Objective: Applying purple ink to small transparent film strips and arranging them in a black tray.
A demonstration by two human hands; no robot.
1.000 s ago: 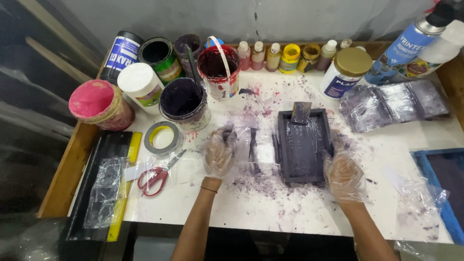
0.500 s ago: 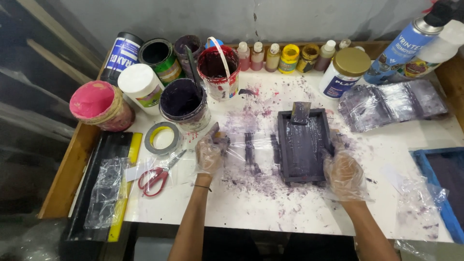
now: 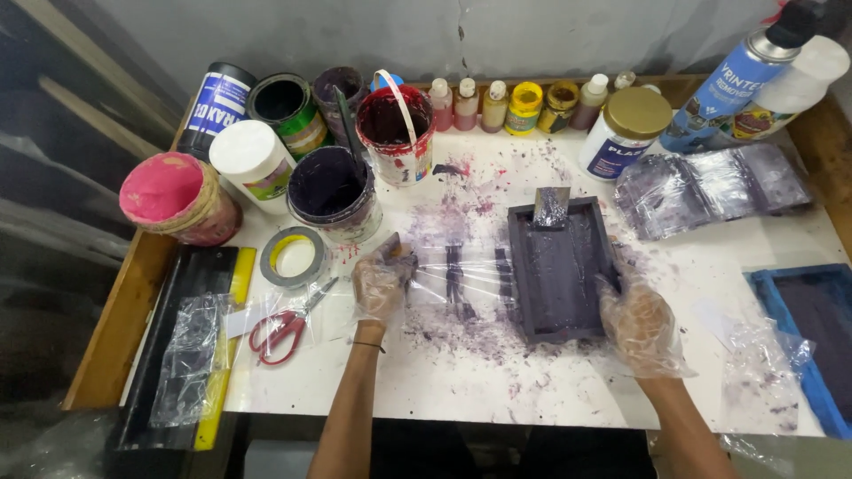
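Both of my hands wear thin clear plastic gloves. My left hand (image 3: pixel 382 284) rests on the left edge of a clear plastic bag (image 3: pixel 461 277) with purple stripes, which lies flat on the ink-stained white tabletop (image 3: pixel 497 390); its fingers seem to pinch that edge. My right hand (image 3: pixel 641 325) grips the near right corner of a small dark purple rectangular printing frame (image 3: pixel 559 270), which lies just right of the bag. A small scraper (image 3: pixel 552 208) stands in the far end of the frame.
Open ink tubs (image 3: pixel 333 188), a red bucket (image 3: pixel 397 133), lidded jars (image 3: pixel 253 160) and small bottles (image 3: pixel 525 105) line the back. A tape roll (image 3: pixel 293 257) and red scissors (image 3: pixel 282 328) lie left, a stack of printed bags (image 3: pixel 710 186) back right, a blue frame (image 3: pixel 812 328) far right.
My left hand has slid a little to the left, away from the frame, to the bag's left edge. My right hand has stayed on the frame's corner.
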